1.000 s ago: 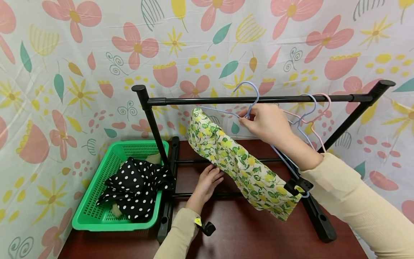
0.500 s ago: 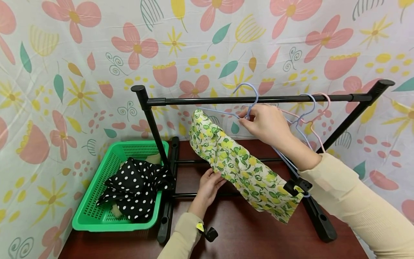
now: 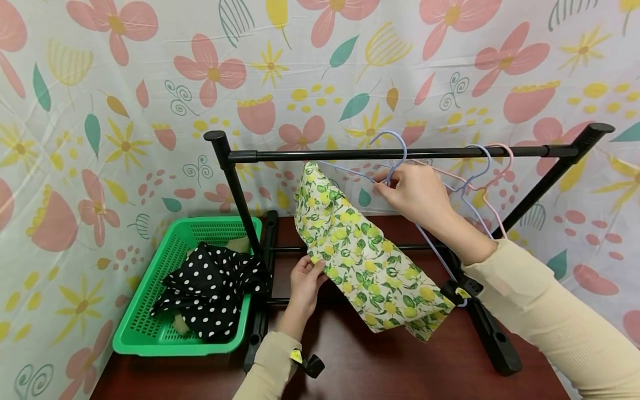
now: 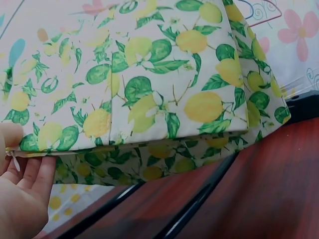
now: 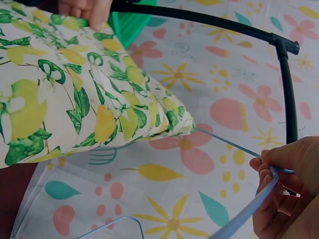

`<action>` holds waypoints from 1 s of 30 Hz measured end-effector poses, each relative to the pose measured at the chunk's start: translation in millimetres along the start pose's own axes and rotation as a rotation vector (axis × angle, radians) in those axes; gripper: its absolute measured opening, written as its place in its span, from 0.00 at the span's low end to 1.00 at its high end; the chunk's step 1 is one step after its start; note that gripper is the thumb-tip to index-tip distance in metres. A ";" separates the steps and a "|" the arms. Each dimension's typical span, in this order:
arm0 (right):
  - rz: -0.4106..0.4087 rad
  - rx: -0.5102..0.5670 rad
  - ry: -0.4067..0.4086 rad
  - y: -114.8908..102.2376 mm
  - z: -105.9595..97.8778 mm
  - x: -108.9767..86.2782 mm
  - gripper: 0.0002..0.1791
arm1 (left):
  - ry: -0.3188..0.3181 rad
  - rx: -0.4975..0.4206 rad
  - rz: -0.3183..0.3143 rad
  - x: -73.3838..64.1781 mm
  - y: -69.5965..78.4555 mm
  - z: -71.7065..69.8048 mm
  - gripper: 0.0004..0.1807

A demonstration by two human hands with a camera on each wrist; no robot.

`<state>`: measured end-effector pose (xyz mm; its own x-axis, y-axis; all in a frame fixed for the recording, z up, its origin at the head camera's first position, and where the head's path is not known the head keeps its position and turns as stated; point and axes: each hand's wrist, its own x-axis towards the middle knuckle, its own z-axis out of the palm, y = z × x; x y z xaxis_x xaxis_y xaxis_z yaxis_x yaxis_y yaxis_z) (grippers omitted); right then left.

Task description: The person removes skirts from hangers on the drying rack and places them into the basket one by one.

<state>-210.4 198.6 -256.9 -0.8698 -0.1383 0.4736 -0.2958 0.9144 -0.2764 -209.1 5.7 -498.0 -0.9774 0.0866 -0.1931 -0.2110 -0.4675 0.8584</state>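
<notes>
A white garment [image 3: 367,258] printed with lemons and green leaves hangs slanted from a blue clothes hanger [image 3: 387,133], its upper corner over the hanger's left end. My right hand [image 3: 419,190] pinches this hanger just below its hook, which overlaps the black bar in the head view. In the right wrist view the hand's fingers [image 5: 266,164] grip the thin blue hanger. Lower down, my left hand [image 3: 304,284] pinches the garment's left edge between thumb and fingers. From the left wrist, the garment's lower edge shows two layers of cloth, the thumb [image 4: 11,133] lying on the front one.
A black clothes rack [image 3: 310,156] stands on the dark red table [image 3: 380,366]. Another blue hanger [image 3: 484,151] and a pink one [image 3: 509,158] hang at the bar's right. At left, a green basket [image 3: 127,336] holds a black polka-dot cloth [image 3: 210,289]. Flowered fabric hangs behind.
My left hand has shifted left and up and pulled the garment's edge outward, so the cloth is spread wider. My right hand and the hanger have moved slightly right.
</notes>
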 end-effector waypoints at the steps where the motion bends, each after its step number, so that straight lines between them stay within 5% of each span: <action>1: -0.003 0.002 0.001 0.3 -0.1 -0.2 0.08 | 0.003 0.002 0.001 -0.2 2.1 -0.7 0.09; 15: 0.012 -0.008 -0.003 4.1 -1.7 -4.6 0.29 | -0.011 0.185 0.090 -4.6 35.4 -9.9 0.12; 30: 0.069 0.019 -0.021 8.4 3.2 -6.5 0.30 | -0.063 0.337 0.184 -4.0 87.4 -13.4 0.07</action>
<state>-208.5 205.9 -264.9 -0.8966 -0.0832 0.4350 -0.2420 0.9147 -0.3237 -223.5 -47.3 -428.7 -0.9962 0.0868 -0.0003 -0.0148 -0.1662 0.9860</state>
